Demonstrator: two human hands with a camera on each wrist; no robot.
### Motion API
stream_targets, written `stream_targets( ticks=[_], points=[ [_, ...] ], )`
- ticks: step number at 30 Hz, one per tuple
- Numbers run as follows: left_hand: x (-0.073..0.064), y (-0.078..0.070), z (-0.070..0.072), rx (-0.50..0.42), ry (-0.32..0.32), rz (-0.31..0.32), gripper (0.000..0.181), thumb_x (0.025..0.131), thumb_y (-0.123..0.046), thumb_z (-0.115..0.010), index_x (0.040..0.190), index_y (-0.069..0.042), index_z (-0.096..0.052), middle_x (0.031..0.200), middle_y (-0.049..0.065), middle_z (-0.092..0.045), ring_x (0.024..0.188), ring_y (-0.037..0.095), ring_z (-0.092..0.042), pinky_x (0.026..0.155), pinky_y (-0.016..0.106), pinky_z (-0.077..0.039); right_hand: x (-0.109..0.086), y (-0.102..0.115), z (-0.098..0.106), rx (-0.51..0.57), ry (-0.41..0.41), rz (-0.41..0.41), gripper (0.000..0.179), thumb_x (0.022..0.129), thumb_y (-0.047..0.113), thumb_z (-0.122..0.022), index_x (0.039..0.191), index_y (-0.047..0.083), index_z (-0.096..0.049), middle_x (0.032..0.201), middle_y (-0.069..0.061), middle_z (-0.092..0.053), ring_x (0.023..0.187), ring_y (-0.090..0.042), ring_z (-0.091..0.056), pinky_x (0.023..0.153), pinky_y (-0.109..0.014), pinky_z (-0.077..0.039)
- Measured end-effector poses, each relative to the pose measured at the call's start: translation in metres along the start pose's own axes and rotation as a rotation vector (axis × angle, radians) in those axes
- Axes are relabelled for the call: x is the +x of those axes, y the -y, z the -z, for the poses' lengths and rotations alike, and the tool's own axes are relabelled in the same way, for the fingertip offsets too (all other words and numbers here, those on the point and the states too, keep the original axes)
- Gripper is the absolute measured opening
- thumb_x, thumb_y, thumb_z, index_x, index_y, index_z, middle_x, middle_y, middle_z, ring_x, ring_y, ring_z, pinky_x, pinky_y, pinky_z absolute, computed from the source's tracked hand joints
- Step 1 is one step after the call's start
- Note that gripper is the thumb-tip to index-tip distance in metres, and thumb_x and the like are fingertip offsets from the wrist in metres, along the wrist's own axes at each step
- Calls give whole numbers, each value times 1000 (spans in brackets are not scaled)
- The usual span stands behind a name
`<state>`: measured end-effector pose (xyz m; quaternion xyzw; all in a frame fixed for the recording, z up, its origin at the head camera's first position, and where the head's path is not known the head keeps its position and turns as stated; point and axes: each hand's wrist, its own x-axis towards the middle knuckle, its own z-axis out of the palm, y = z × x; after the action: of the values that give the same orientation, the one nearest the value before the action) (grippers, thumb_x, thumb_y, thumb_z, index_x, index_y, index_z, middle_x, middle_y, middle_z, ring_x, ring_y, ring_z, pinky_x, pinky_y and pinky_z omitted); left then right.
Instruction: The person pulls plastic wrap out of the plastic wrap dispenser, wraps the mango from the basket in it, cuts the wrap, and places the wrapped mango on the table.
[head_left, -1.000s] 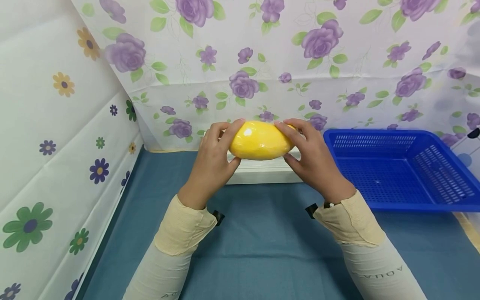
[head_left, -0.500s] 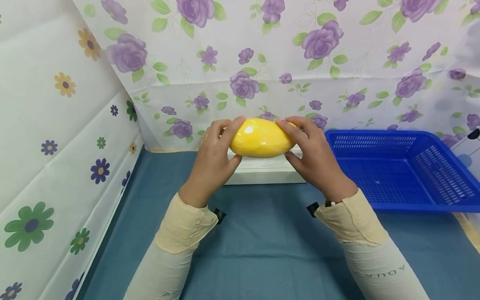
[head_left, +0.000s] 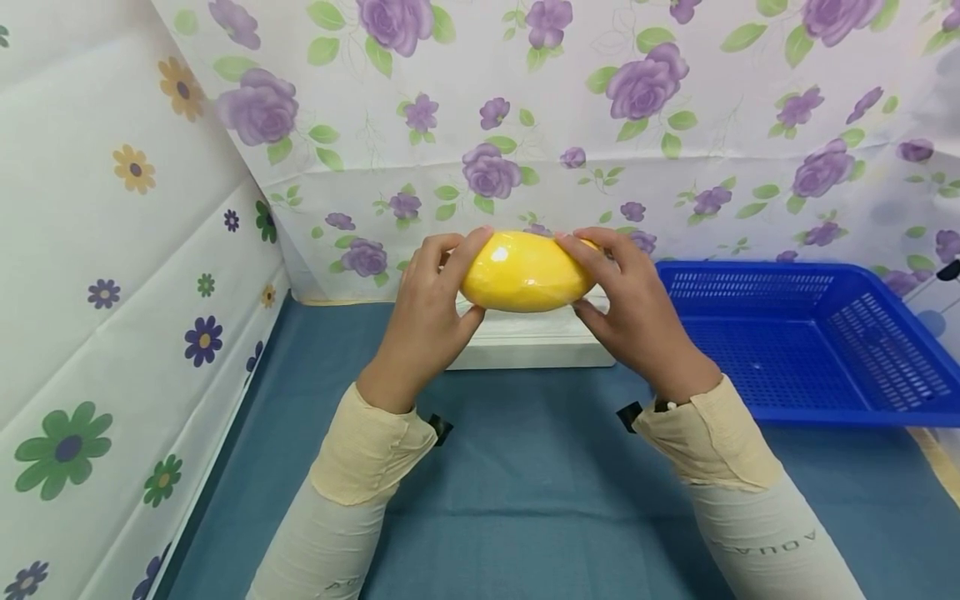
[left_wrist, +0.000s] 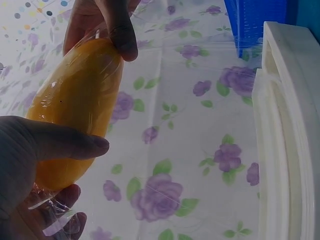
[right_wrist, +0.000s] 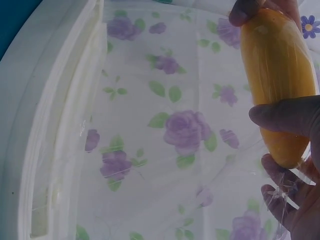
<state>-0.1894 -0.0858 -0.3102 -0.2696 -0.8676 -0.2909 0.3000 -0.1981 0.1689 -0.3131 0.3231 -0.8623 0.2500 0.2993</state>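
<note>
A smooth yellow mango [head_left: 528,273] is held up in front of me, lying lengthwise between my two hands. My left hand [head_left: 422,321] grips its left end, thumb below and fingers above. The right hand [head_left: 643,321] grips the other end the same way. Clear cling film [left_wrist: 62,217] wraps the mango, and in both wrist views its crinkled ends bunch among the fingers. Under and behind the mango is a long white box [head_left: 532,357], partly hidden by the fruit and hands; the right wrist view shows its slotted side.
A blue perforated plastic basket [head_left: 757,367] stands to the right, close beyond the right hand. Blue-green cloth [head_left: 525,475] covers the table. Flower-printed sheets form a back wall [head_left: 450,100] and a left wall [head_left: 90,350].
Both hands have lifted the mango slightly, and it sits a little further right in the head view. The grip at both ends stays the same.
</note>
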Motion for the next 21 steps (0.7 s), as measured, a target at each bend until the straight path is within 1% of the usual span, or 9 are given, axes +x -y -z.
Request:
stream_targets(
  ticks=[12,21],
  points=[
    [1,-4,5,-4,-8,-11,84,77,1,-83,149,-21,-45,129,16,-51,110,32,-53,93,48,-42,2,3,6,-11,4,-1,80,80,-5,-80,149,22,-49,143,-17,-51,129,-38,-50,108,-60,-41],
    [2,-8,10,-8,10,-3,83,78,0,-83,148,-22,-45,130,15,-51,113,31,-53,97,48,-43,3,9,11,-29,12,-2,81,80,-6,-80,149,22,-49,142,-17,-51,129,-37,-50,107,-60,-42]
  ],
)
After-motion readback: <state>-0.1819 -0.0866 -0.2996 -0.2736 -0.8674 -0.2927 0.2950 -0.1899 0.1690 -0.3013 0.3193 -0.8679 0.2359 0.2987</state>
